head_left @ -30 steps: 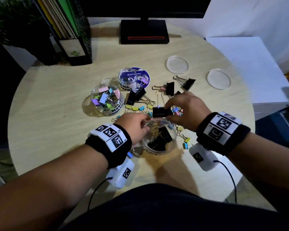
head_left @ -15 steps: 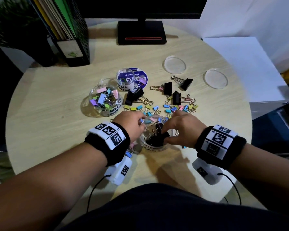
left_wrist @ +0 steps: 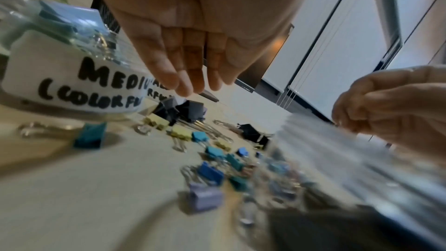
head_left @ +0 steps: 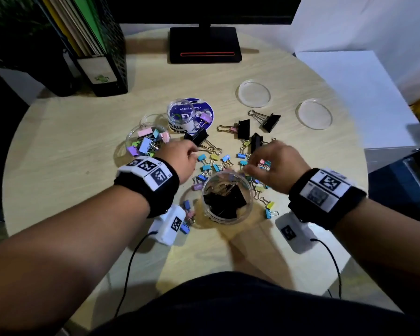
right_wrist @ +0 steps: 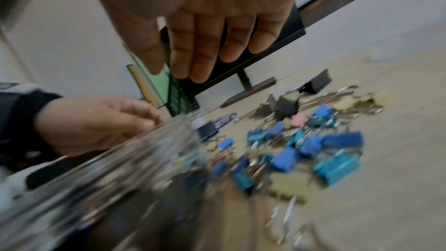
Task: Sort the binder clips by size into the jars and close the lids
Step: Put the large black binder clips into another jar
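A clear jar (head_left: pixel 226 215) holding large black binder clips stands at the table's near middle. My left hand (head_left: pixel 192 154) hovers just beyond it on the left, fingers relaxed and holding nothing (left_wrist: pixel 193 85). Above the small coloured clips (head_left: pixel 214 163) my right hand (head_left: pixel 252 166) hangs to the right, its fingers pointing down with nothing in them (right_wrist: pixel 183 72). The jar labelled medium colourful (head_left: pixel 146 144) holds pastel clips at the left. A small jar (head_left: pixel 181 115) stands behind it. Several large black clips (head_left: pixel 243 128) lie loose beyond my hands.
Two clear lids (head_left: pixel 252 93) (head_left: pixel 313 113) lie at the back right of the round table (head_left: pixel 58 154). A purple disc (head_left: pixel 205 112) lies under the small jar. A monitor base (head_left: pixel 205 44) and a black file holder (head_left: pixel 100 57) stand at the back.
My right hand let a black clip go into the near jar and rose out of it. My left hand came off that jar and moved forward toward the loose clips.
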Tool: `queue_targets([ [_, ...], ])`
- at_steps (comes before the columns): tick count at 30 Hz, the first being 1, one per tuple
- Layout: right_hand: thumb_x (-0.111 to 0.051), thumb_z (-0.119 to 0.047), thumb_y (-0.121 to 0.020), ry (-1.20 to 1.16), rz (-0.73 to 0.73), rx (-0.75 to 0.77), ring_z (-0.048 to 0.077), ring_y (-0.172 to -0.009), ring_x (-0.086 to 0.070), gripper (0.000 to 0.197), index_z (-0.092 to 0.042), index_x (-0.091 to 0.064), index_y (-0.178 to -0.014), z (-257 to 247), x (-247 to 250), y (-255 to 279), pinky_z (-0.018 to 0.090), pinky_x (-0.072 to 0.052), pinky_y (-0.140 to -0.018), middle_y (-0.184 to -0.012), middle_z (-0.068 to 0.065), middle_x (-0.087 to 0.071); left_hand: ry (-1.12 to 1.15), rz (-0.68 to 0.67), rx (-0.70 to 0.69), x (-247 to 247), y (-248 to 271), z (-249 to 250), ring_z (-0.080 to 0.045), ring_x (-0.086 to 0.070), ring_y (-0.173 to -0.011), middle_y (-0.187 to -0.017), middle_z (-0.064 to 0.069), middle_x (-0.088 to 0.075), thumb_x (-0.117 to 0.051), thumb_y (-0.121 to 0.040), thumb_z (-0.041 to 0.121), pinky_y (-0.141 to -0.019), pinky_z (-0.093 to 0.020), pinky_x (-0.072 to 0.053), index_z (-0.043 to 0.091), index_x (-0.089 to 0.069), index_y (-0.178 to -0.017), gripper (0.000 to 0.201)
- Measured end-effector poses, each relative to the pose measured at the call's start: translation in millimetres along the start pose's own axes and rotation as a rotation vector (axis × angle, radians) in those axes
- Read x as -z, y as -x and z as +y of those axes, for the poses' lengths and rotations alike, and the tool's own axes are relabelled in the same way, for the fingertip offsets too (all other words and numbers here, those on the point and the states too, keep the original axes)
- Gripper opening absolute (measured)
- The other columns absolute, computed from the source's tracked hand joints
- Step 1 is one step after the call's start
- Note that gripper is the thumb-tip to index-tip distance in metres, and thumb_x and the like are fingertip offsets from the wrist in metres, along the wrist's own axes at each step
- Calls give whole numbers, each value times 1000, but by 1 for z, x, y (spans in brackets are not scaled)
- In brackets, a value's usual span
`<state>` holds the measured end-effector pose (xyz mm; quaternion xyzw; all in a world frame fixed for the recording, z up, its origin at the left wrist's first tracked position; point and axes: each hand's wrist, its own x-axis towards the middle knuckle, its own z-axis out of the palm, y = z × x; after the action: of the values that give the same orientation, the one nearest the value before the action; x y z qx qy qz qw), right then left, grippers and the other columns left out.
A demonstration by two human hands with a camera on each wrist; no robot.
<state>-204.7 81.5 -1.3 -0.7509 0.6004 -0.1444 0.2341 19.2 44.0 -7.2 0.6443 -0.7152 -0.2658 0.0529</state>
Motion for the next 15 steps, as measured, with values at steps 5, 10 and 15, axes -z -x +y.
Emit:
queue_targets([
  [5, -63, -38, -80, 287, -122, -255, 27, -104, -48, 25, -30, -63, -104, 35, 5, -37, 39, -46, -88, -111, 0, -62, -157, -53, -33, 5, -24, 6, -21, -48, -118, -132, -3, -47, -51, -92, 12, -99, -31, -39, 19, -51, -129, 38],
  [10, -62, -48, -81, 457, -243, -314, 29, -117, -41, 54, -40, -43, -131, 42, -3, -57, 39, -46, -86, -137, -4, -46, -326, -144, -54, -4, -43, 15, -26, -42, -124, -136, -9, -41, -51, -87, 0, -103, -36, -39, 15, -41, -138, 53],
  [15, -64, -34, -83, 443, -259, -286, 28, -116, -45, 44, -28, -52, -125, 43, -10, -69, 36, -44, -87, -129, 2, -52, -460, -203, -80, -13, -51, 16, -33, -38, -124, -137, -13, -37, -51, -84, 2, -103, -42, -39, 17, -40, -139, 58],
])
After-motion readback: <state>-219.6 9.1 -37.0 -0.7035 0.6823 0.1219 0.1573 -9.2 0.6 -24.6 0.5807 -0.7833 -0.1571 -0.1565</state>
